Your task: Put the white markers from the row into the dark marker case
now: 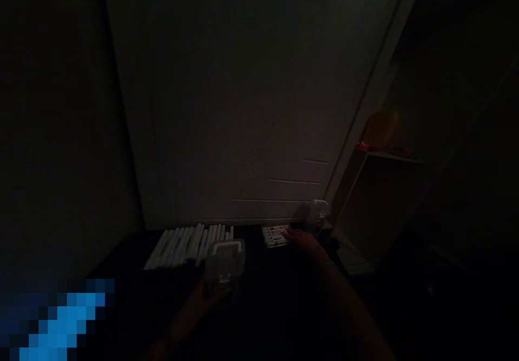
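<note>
The scene is very dark. My left hand [208, 295] is wrapped round the lower part of a clear plastic box [227, 266] with a white carry handle on its lid and a latch at the front. The box stands upright in front of a row of white marker pens [178, 246] lying side by side. My right hand [302, 239] reaches out with its fingers stretched over the right edge of a flat, compartmented case [275, 235] with small pale and reddish pieces in it. Whether the fingers press on it is hard to see.
A second clear box [319, 212] with a white handle stands at the back right, by the wall. A pale panel [259, 107] rises behind the dark tabletop [263, 296]. On the right, a shelf unit [395, 157] carries an orange rounded object [381, 128] and something red.
</note>
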Action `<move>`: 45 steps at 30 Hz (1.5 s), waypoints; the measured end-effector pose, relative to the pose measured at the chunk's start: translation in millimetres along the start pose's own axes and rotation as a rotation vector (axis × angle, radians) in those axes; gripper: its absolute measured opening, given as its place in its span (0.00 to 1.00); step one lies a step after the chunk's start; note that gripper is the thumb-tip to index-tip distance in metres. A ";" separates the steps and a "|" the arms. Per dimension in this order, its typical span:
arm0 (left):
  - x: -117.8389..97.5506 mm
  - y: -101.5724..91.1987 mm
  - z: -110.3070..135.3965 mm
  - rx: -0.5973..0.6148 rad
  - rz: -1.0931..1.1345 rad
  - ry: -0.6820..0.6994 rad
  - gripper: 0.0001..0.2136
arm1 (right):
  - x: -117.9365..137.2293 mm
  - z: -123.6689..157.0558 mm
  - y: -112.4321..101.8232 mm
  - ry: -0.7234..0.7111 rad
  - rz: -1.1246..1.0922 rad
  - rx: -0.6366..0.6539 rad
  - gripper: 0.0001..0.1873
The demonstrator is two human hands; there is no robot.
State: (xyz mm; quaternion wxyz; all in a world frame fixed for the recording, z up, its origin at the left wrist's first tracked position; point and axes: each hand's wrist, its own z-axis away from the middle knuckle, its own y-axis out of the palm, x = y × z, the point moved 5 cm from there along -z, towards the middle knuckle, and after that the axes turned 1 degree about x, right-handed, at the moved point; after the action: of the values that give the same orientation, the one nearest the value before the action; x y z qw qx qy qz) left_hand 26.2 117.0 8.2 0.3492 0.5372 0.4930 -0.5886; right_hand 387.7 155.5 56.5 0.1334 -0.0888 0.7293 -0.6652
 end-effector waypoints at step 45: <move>16.5 16.5 4.4 0.075 -0.021 -0.118 0.28 | -72.6 28.3 15.4 0.872 -0.534 -0.779 0.45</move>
State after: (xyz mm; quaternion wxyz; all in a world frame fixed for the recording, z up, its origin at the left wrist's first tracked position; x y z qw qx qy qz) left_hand 37.5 110.3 -11.6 0.3509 0.5090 0.4548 -0.6410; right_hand 466.2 152.5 44.5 -0.3877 -0.0306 0.8575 -0.3368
